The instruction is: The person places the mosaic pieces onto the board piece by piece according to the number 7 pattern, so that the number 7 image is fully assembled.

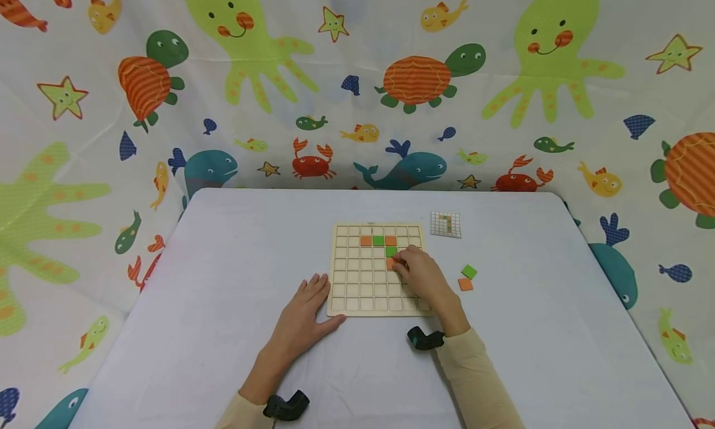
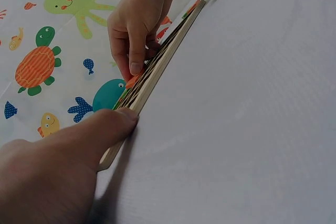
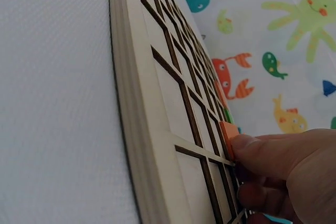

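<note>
A square wooden grid board (image 1: 363, 313) lies on the table. Two orange tiles and a green tile (image 1: 378, 241) sit in a row near its far edge, with another green tile (image 1: 391, 252) below the right end. Just under that, my right hand (image 1: 422, 277) pinches an orange tile (image 3: 229, 136) between thumb and fingers, right at the grid. The tile stands slightly proud of the cells in the right wrist view. My left hand (image 1: 301, 314) rests at the board's near left corner, fingers straight along the left side, thumb (image 2: 113, 127) on the front edge.
Right of the board lie a loose green tile (image 1: 469, 271) and a loose orange tile (image 1: 466, 284). A small card with a printed grid pattern (image 1: 445, 225) is beyond them. The white-covered table (image 1: 223, 261) meets a sea-animal curtain (image 1: 357, 75) at the back.
</note>
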The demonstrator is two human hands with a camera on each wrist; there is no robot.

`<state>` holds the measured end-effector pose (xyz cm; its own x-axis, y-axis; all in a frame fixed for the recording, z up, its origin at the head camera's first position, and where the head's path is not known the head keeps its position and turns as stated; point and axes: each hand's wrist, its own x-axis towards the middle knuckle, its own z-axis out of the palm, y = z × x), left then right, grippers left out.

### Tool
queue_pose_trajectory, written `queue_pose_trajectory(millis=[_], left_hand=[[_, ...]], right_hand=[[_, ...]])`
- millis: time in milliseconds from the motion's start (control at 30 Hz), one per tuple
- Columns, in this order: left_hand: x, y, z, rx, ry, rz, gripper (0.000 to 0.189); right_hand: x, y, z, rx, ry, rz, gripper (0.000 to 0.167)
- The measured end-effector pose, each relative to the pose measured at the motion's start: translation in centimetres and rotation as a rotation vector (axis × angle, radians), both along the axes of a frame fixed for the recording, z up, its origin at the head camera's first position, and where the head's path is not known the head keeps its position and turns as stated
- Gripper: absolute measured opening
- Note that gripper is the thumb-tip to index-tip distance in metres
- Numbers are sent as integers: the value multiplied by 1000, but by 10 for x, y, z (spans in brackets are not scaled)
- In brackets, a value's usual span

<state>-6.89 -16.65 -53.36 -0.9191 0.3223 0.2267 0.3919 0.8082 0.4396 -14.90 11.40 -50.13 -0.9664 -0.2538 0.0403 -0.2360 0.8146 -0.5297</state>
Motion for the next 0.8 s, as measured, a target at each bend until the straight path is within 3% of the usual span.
queue_pose_trajectory(millis=[500, 800], left_hand=[[1, 0, 1, 2, 20, 0, 82], [1, 1, 2, -8, 2, 5, 82]], right_hand=[[0, 2, -4, -27, 91, 42, 20], [1, 2, 0, -12, 51, 30, 19]])
